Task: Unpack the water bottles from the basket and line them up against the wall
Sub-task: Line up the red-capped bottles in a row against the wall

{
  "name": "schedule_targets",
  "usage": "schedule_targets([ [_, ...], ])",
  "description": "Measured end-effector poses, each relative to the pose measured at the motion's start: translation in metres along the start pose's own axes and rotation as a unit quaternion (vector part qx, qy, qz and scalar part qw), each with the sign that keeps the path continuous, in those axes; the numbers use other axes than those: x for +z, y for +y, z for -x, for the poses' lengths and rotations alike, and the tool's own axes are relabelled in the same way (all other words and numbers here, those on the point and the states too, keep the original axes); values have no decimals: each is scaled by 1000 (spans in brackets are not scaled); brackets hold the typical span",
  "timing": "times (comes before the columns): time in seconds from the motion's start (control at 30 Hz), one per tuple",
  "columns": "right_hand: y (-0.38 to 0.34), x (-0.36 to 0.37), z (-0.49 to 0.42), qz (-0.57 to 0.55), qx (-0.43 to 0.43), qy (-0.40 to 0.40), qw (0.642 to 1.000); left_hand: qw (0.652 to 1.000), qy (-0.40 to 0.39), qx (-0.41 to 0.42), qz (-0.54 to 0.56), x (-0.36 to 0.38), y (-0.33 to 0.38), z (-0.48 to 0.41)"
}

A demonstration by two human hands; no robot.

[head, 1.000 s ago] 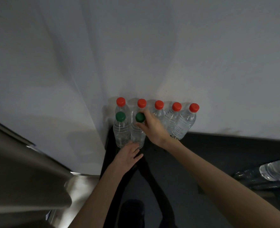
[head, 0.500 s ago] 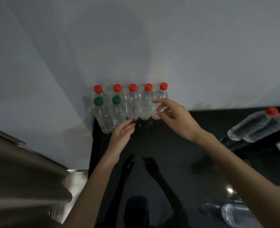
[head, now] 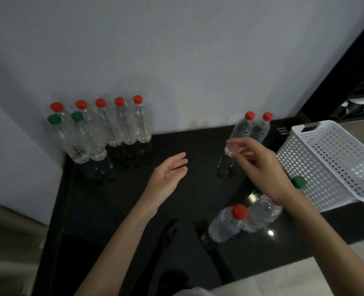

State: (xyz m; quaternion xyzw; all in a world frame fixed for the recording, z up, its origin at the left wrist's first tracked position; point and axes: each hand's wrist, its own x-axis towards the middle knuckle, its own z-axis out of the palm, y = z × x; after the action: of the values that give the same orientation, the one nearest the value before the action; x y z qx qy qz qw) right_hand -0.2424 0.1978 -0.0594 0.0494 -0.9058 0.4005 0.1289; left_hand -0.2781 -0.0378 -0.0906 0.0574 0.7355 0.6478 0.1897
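Head view: my right grip (head: 262,167), fingers apart and loosely curved, hovers at a red-capped bottle (head: 240,133) at 1 o'clock on the desk (head: 198,210). I should wrap it low, keep it upright, and set it beside the wall row (head: 121,124) at 10 o'clock. My left grip (head: 168,174) lies flat, empty. Blur hides any touch. My wrist covers most of a green-capped bottle (head: 298,182) by the basket (head: 326,159) at 3 o'clock.

Location: prob. a domestic kitchen, per glossy black countertop (head: 123,199) butted to a plain white wall (head: 176,50), steel-look appliance face (head: 6,242) at left, white perforated plastic basket (head: 326,150) on the worktop, and dark recess (head: 360,99) upper right w/ blurred contents.
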Motion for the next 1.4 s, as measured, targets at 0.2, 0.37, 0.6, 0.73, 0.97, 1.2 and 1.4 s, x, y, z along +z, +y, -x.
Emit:
schedule_targets([
  [0.2, 54, -55, 69, 31, 16, 11, 999, 993, -58, 35, -99, 105, -15, 39],
  [0.37, 91, -58, 108, 44, 32, 13, 998, 979, -25, 56, -195, 153, -36, 54],
  [0.6, 113, -17, 131, 14, 67, 0, 998, 977, 71, 28, -198, 170, -75, 53],
  [0.73, 127, -5, 133, -5, 67, -21, 997, 976, 98, 2, -195, 174, -99, 50],
  [0.97, 134, 2, 127, 2, 79, -11, 997, 965, 143, 6, -219, 177, -104, 45],
  [1.2, 133, 0, 134, -23, 61, -17, 998, 961, 156, 3, -229, 171, -100, 47],
  [1.4, 118, -7, 123, -29, 29, -29, 999, 964, 183, 14, -194, 152, -84, 44],
])
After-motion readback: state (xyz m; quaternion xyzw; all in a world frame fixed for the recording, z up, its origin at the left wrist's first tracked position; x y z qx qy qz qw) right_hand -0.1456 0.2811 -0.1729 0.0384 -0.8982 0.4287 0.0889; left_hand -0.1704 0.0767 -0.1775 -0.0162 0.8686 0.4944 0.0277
